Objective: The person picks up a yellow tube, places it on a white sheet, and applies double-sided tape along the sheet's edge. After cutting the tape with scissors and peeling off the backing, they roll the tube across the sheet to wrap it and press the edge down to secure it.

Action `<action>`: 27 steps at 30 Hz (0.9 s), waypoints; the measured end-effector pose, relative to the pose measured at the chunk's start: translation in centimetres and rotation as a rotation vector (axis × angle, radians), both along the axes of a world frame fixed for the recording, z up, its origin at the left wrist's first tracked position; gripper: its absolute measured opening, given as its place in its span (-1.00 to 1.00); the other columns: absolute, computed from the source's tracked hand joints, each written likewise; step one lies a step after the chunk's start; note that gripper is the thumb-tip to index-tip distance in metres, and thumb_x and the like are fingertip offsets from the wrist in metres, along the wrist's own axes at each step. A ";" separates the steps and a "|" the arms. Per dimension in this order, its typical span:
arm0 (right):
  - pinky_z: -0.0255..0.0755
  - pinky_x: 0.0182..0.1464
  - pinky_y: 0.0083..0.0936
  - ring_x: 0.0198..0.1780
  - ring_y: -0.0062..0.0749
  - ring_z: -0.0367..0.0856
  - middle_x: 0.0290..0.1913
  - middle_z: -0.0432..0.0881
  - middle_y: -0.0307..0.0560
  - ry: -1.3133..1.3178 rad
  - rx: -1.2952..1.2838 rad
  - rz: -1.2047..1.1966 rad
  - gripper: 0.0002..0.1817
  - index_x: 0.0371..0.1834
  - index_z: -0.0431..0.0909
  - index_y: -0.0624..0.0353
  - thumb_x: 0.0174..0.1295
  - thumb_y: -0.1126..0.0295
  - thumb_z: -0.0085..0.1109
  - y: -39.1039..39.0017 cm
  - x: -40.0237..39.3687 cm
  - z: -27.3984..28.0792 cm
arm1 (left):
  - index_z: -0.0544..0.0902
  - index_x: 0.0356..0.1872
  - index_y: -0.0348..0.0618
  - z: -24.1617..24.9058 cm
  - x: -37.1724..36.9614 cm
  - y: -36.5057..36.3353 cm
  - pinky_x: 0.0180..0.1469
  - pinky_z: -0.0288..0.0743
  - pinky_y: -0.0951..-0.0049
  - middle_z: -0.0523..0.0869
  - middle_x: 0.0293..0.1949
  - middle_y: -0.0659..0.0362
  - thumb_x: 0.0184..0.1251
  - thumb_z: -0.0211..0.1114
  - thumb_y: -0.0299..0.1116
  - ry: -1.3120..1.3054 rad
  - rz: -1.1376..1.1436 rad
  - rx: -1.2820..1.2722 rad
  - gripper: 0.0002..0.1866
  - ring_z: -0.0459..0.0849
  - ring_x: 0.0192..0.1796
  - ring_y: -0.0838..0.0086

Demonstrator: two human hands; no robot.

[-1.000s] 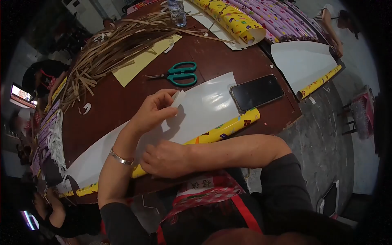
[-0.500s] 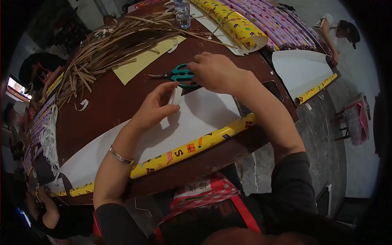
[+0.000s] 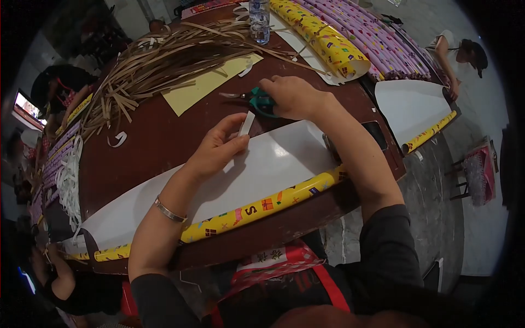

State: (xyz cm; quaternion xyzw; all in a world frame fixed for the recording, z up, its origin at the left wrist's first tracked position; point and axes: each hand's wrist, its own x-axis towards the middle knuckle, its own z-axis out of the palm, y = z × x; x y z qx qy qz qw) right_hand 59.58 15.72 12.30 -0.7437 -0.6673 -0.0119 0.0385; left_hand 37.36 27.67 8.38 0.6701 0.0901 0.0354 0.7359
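Observation:
My left hand point(image 3: 219, 147) pinches a small white strip point(image 3: 247, 123) between thumb and fingers, above a white sheet point(image 3: 273, 150). The sheet's near edge is rolled, showing a yellow patterned side point(image 3: 262, 205). My right hand point(image 3: 292, 97) is closed on the green handles of a pair of scissors point(image 3: 259, 101), whose blades point left over the dark red table. A yellow paper point(image 3: 202, 87) lies beyond, partly under a heap of brown strips point(image 3: 126, 76).
A water bottle point(image 3: 260, 23) stands at the back beside a yellow roll point(image 3: 322, 41) and several purple rolls point(image 3: 372, 41). A phone point(image 3: 374, 135) lies near my right forearm. People point(image 3: 59, 90) work at the left; another person point(image 3: 445, 54) is at the right.
My right hand has taken hold of the scissors, which are lifted and turned slightly. My left hand still pinches the white strip, now tilted. The whole view has shifted a little.

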 end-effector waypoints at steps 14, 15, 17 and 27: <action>0.34 0.28 -0.12 0.22 0.17 0.48 0.16 0.50 0.24 0.182 0.242 0.033 -0.01 0.32 0.28 0.29 -0.09 -0.08 0.51 -10.4 -3.3 3.1 | 0.47 0.31 0.05 0.8 0.0 -0.4 0.07 0.49 0.49 0.57 0.02 0.35 0.47 0.25 -0.34 0.016 0.014 -0.148 -0.58 0.49 0.03 0.64; 0.34 0.28 -0.12 0.22 0.17 0.48 0.16 0.50 0.24 0.186 0.242 0.035 -0.01 0.32 0.28 0.29 -0.09 -0.08 0.51 -10.3 -3.5 3.1 | 0.49 0.31 0.02 0.8 0.0 -0.7 -0.04 0.47 0.61 0.60 -0.14 0.39 0.46 0.25 -0.40 0.007 0.050 -0.178 -0.58 0.48 -0.18 0.74; 0.28 0.33 -0.12 0.25 0.18 0.44 0.15 0.51 0.24 0.213 0.204 0.026 -0.01 0.31 0.27 0.30 -0.10 -0.09 0.50 -10.1 -3.7 3.3 | 0.49 0.32 0.01 0.4 0.0 -0.5 -0.01 0.48 0.59 0.61 -0.11 0.38 0.46 0.24 -0.41 -0.025 0.023 -0.209 -0.57 0.50 -0.15 0.73; 0.32 0.29 -0.10 0.21 0.19 0.49 0.12 0.53 0.28 0.273 0.162 0.035 -0.10 0.29 0.28 0.33 0.01 -0.04 0.44 -9.8 -3.9 2.6 | 0.51 0.28 0.07 0.6 -0.2 -0.1 0.27 0.47 0.37 0.39 0.42 0.21 0.44 0.28 -0.38 -0.042 -0.060 -0.202 -0.59 0.47 0.32 0.48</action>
